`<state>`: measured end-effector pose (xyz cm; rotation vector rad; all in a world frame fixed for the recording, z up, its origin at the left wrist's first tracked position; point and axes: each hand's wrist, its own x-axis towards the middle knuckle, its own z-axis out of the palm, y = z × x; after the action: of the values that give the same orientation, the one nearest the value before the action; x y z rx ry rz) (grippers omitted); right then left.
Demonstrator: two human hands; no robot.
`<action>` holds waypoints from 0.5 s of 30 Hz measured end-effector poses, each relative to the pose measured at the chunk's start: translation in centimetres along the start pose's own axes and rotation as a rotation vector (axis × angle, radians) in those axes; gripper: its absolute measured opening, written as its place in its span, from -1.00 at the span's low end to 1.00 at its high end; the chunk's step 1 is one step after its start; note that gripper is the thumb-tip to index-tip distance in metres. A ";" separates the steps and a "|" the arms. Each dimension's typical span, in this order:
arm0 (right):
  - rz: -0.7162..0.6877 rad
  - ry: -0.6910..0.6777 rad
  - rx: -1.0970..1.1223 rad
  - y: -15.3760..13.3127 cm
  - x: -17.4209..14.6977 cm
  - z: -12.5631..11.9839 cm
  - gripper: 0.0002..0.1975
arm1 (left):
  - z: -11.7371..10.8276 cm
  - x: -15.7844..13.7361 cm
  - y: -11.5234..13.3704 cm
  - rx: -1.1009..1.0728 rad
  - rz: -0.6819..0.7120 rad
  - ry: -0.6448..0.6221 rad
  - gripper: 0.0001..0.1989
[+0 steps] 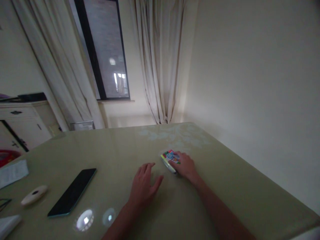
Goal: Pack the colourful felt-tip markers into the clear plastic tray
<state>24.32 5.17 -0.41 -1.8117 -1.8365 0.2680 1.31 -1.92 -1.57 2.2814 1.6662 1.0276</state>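
With our left hand (pixel 143 184) spread empty, our right hand (pixel 186 165) grasps the colourful packet (pixel 170 156) — probably light and stiff, though blurred — best held by opposite edges.

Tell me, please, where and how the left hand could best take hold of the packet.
Probably by the left end of the packet, coming from the left, with thumb and fingers pinching across its pale side edge. That end is bare and the edge faces the left hand, which is open, while the right hand covers the packet's right part.
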 end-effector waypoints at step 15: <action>-0.493 -0.127 0.473 -3.4 -2.3 1.0 -0.53 | -0.1 -0.3 -1.8 0.090 0.110 -0.247 -0.16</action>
<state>20.82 2.89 -0.09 -1.0122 -2.0245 0.5791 -0.20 -1.53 -2.43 2.4634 1.5326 0.6668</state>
